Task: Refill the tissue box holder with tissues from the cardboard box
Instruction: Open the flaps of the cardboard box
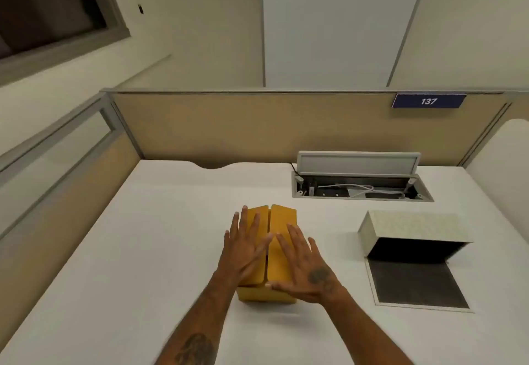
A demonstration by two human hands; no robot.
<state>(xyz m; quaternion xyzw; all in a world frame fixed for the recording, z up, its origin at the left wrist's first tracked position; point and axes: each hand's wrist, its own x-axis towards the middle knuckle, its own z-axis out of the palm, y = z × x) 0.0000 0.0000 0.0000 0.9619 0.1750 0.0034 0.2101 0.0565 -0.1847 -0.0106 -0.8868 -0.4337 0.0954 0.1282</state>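
A yellow-brown cardboard box [282, 218] stands in the middle of the white desk, its two top flaps folded shut with a narrow gap between them. My left hand [246, 245] lies flat on the left flap, fingers spread. My right hand [305, 267] lies flat on the right flap, thumb at the box's near edge. To the right lies the pale tissue box holder [400, 225], tipped on its side with its dark, hollow inside facing me and its dark-lined bottom panel [415, 284] folded flat on the desk. No tissues show.
The white desk [143, 250] is bounded by tan partition panels [243, 127] at the back and left. An open cable hatch [360, 188] with its lid raised and white cables inside sits behind the holder. A blue "137" sign [428, 101] hangs on the partition.
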